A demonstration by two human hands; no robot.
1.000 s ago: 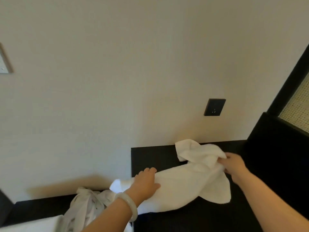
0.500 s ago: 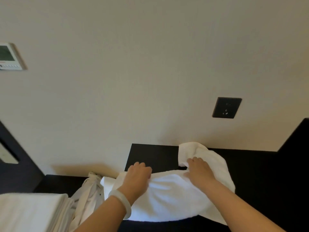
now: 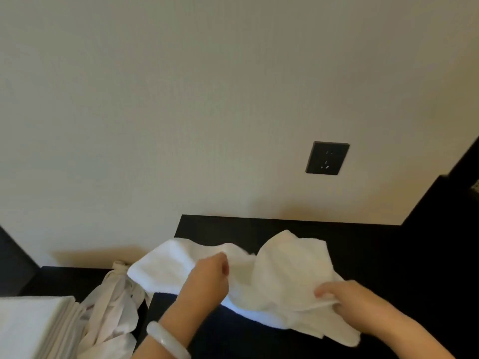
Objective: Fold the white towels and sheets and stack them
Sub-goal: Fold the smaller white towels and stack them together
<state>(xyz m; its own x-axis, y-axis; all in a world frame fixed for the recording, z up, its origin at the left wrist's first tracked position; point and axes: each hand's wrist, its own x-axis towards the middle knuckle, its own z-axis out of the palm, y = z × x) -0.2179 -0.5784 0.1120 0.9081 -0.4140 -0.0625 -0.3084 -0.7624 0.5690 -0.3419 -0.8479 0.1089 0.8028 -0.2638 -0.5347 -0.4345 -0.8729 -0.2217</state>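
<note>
White terry towel (image 3: 287, 265) lies rumpled on the black desk (image 3: 233, 225); the left hand (image 3: 207, 278) has its grip closed on the towel's middle, and the right hand (image 3: 357, 299) pinches the near edge.

A thick, rounded bangle (image 3: 166, 342) sits on the wrist just behind the left hand (image 3: 210, 278). It is milky white, smooth and glossy, with a soft sheen along its top. The right hand (image 3: 347, 299), left forearm (image 3: 181, 313) and right forearm (image 3: 404, 330) are bare.
</note>
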